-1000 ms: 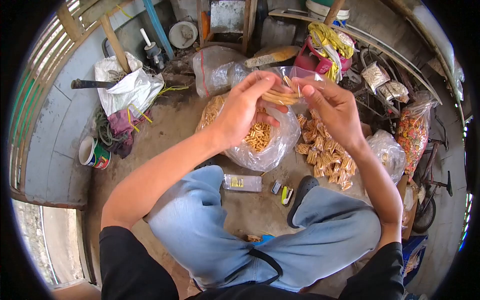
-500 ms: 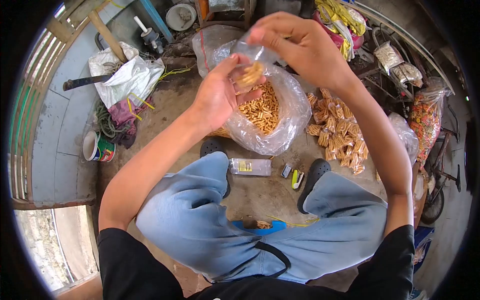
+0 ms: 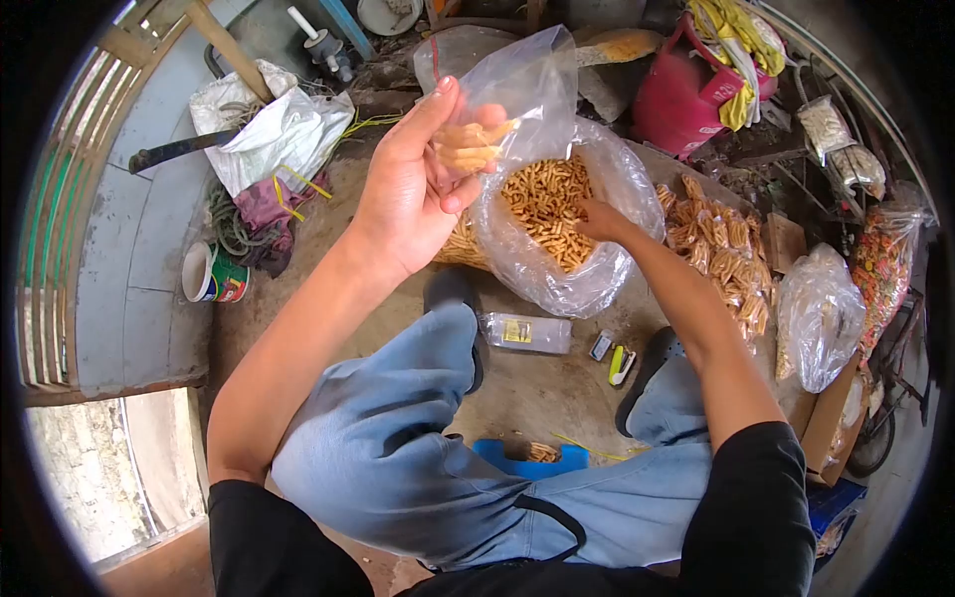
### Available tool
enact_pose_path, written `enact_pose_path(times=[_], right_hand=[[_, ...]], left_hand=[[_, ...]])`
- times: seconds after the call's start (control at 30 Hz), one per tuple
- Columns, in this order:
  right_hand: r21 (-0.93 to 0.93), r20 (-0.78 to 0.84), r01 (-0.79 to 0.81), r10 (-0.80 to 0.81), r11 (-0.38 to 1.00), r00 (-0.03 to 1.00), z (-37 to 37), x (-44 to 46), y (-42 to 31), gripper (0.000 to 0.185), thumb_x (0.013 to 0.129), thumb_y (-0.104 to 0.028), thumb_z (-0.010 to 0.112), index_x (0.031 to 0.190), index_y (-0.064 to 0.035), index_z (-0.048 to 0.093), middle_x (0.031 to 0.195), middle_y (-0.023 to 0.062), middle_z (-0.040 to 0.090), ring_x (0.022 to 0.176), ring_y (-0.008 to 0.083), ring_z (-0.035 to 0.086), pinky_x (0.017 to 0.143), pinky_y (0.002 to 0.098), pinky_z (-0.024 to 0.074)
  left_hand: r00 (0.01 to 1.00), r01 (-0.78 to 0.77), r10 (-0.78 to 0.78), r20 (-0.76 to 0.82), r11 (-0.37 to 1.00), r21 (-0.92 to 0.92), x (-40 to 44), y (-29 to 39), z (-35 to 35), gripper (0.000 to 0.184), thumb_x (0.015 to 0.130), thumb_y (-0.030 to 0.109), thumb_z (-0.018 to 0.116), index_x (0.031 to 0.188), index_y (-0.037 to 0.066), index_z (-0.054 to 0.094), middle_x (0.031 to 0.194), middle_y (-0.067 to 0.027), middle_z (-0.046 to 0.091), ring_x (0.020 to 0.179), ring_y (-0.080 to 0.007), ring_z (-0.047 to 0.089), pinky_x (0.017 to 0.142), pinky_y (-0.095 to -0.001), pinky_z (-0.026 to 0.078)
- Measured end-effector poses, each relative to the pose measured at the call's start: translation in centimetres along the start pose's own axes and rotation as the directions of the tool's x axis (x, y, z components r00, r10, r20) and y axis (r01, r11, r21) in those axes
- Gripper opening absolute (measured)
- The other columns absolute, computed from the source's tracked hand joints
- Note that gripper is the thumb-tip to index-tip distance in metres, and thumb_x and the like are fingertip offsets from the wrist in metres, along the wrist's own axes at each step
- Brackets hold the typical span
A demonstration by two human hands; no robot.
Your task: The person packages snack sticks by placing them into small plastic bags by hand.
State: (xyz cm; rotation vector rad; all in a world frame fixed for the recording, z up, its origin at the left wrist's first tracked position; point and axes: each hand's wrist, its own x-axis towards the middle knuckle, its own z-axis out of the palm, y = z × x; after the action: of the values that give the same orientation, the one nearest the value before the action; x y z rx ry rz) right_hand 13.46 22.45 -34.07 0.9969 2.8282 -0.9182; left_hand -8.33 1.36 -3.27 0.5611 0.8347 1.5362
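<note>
Raised above the floor, my left hand is closed on a small clear plastic bag, whose wide upper part stands out to the right. Several tan snack sticks lie in the bag's bottom, by my fingers. Lower and to the right, my right hand reaches into a large clear plastic sack and touches the loose snack sticks inside. Its fingertips are hard to make out against the sticks.
Packed snack bags are heaped right of the sack. On the floor lie a clear plastic container, a small box and a green stapler. A pink bucket stands behind, a paint tin at left.
My right hand has left the small bag and gone down into the large sack. My left hand still holds the bag, now fully in sight. The view has shifted slightly.
</note>
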Motion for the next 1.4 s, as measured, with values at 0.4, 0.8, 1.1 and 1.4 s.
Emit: enact_pose_path(times=[0.4,0.8,1.1,1.4], right_hand=[[0.016,0.044,-0.058,0.057,0.998,0.997,2.3,0.7,-1.6,0.042,0.073,-0.027,0.072,0.108,-0.0076,0.061,0.111,0.0174,0.063,0.104,0.0339,0.06,0.088,0.0404,0.0476],[0.617,0.248,-0.336,0.23,0.711,0.941,-3.9,-0.2,-1.7,0.029,0.086,-0.024,0.068,0.111,-0.0077,0.067,0.093,0.0036,0.068,0.079,0.0094,0.063,0.059,0.0272,0.0501],[0.543,0.064,-0.238,0.242,0.806,0.968,-3.3,-1.1,-1.9,0.039,0.088,-0.024,0.066,0.122,-0.0068,0.058,0.09,0.0055,0.067,0.076,0.0131,0.063,0.057,0.0283,0.0509],[0.525,0.093,-0.336,0.34,0.782,0.936,-1.2,-1.8,-0.8,0.044,0.092,-0.029,0.059,0.129,-0.006,0.051,0.099,0.0123,0.067,0.08,0.0183,0.066,0.061,0.0339,0.0535]], left_hand=[[0.998,0.023,-0.021,-0.065,0.999,0.036,1.0,-0.7,0.8,0.024,0.089,0.039,0.064,0.094,0.016,0.059,0.096,-0.009,0.069,0.062,-0.0123,0.059,0.044,-0.0216,0.033],[0.995,0.014,-0.009,-0.103,0.999,0.045,1.2,-0.8,1.0,0.016,0.091,0.032,0.062,0.095,0.017,0.059,0.101,-0.0055,0.067,0.064,-0.0143,0.059,0.043,-0.0217,0.035],[0.998,-0.008,0.015,-0.067,0.995,0.102,0.5,-1.2,2.7,0.021,0.089,0.036,0.064,0.094,0.015,0.06,0.099,-0.0062,0.069,0.065,-0.013,0.058,0.048,-0.0221,0.036],[0.999,-0.03,0.035,-0.042,0.993,0.113,0.6,-0.9,2.8,0.023,0.092,0.038,0.059,0.094,0.015,0.057,0.099,-0.0101,0.07,0.065,-0.014,0.061,0.048,-0.0218,0.039]])
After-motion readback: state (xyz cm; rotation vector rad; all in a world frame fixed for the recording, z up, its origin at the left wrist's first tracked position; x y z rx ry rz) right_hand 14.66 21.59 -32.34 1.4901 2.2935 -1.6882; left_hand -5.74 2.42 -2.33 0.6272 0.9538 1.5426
